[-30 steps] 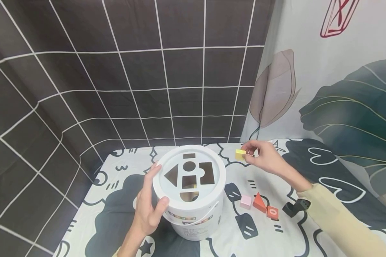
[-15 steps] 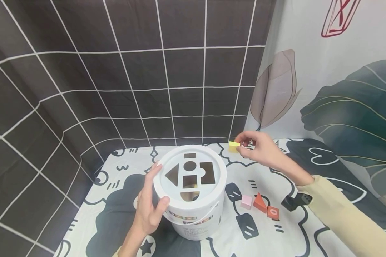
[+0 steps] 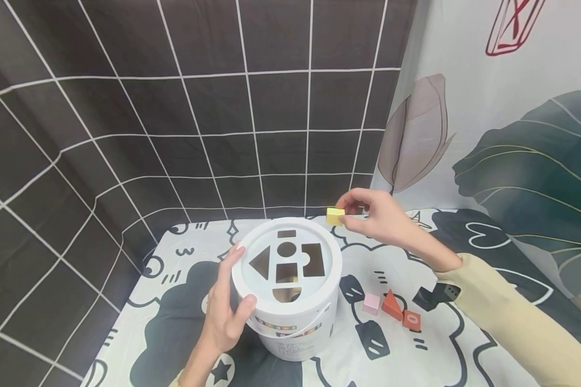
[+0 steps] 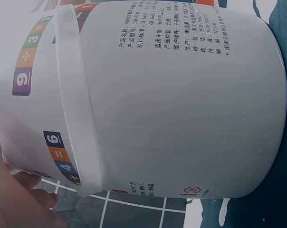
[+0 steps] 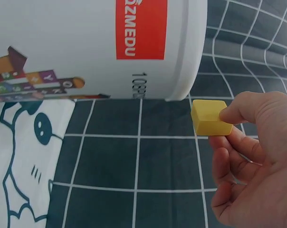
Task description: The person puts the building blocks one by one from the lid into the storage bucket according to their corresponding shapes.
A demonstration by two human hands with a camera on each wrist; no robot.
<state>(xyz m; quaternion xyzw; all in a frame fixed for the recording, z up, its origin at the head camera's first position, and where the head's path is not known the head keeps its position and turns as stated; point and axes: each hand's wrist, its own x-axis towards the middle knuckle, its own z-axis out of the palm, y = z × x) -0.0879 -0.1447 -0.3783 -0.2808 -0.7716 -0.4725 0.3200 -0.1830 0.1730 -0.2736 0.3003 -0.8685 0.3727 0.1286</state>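
My right hand [image 3: 375, 217] pinches a small yellow block [image 3: 335, 216] between thumb and fingers, just beyond the right rear edge of a white bucket [image 3: 290, 344]. In the right wrist view the yellow block [image 5: 211, 116] sits apart from the bucket's rim [image 5: 193, 52]. My left hand [image 3: 225, 314] holds the bucket's left side, thumb and index fingertip at the rim. On top, the pale lid [image 3: 259, 290] has cut-out holes of several shapes, among them a triangle, a circle and rectangles. Through the lower holes some contents show, too little to identify.
Right of the bucket lie a pink block [image 3: 371, 303], a red triangular block [image 3: 391, 306] and a red-orange block marked 0 [image 3: 411, 320]. The patterned cloth [image 3: 348, 355] spreads under everything. A dark grid-patterned curtain [image 3: 213, 107] hangs behind.
My right hand has moved left and slightly up with the yellow block, closer to the bucket. The left hand and the bucket stay in place.
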